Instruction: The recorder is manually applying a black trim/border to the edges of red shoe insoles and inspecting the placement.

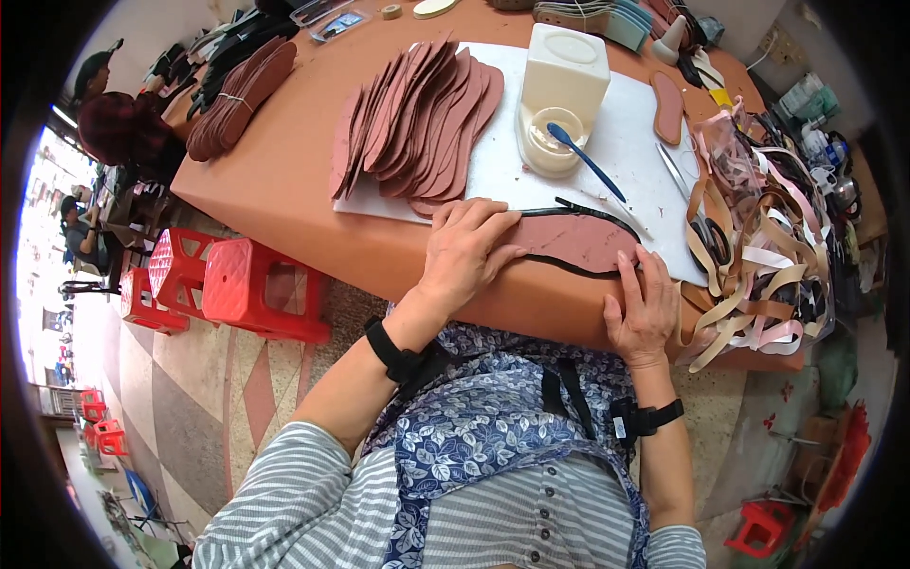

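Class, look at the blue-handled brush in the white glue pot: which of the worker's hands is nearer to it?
Left. The left hand presses the insole below and left of the brush; the right hand lies farther down, at the table edge.

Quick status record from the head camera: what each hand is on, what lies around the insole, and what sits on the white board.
left hand: flat, palm down on the reddish-brown insole
right hand: fingers pressing the insole's near edge
black strip: runs around the insole's rim
white board: holds fanned stack of insoles, white glue container, blue brush
ribbon pile: right of the hands
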Demonstrator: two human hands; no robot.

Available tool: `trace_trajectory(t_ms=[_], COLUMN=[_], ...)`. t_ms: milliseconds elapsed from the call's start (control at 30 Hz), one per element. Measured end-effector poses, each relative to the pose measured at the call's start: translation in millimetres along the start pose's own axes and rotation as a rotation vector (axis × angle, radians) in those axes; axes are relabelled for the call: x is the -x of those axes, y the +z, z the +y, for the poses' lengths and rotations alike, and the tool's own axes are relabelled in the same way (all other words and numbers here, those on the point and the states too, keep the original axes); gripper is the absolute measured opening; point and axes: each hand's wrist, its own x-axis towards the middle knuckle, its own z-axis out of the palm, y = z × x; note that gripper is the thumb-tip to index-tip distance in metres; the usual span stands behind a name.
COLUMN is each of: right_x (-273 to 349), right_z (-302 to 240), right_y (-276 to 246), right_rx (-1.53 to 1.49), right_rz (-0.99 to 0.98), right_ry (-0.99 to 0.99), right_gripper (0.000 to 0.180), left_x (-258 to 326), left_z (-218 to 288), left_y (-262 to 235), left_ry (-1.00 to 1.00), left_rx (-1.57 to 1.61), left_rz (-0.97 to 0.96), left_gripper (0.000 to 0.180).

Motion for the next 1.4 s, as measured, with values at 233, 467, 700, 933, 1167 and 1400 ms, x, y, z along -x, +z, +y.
trace_trajectory(t_ms=[233, 467, 700, 933, 1167, 1400], right_x=[-1.7, -2.0, -3.7, -5.1, -0.6, -3.9], right_z=[-0.4, -0.8, -0.7, -1.4, 0.7, -2.9], right_y=[-0.3, -1.4, -2.9, -6.6, -5.1, -8.5], right_rx=[0.004, -0.008, -0.002, -0.081, -0.082, -0.074], right_rz=[-0.011, -0.037, -0.048, -0.070, -0.063, -0.075], right_ry=[-0.003, -0.001, -0.011, -0.003, -0.015, -0.016], right_gripper=[0.046, 0.045, 0.045, 0.045, 0.046, 0.045], left_x=[-0.4, -1.2, -0.5, 5.0, 22.0, 13.5], left_z=[0.5, 2.9, 2.3, -1.3, 4.4, 14.7], left_y=[-0.7, -1.0, -4.1, -17.6, -38.4, -21.1], left_ry=[-0.012, -0.036, 0.005, 0.067, -0.056, -0.098], left_rx=[-0.015, 0.002, -0.002, -0.016, -0.065, -0.128], left_rz=[0.003, 0.001, -0.012, -0.054, 0.024, 0.056], left_gripper=[0.041, 0.042, 0.047, 0.054, 0.048, 0.045])
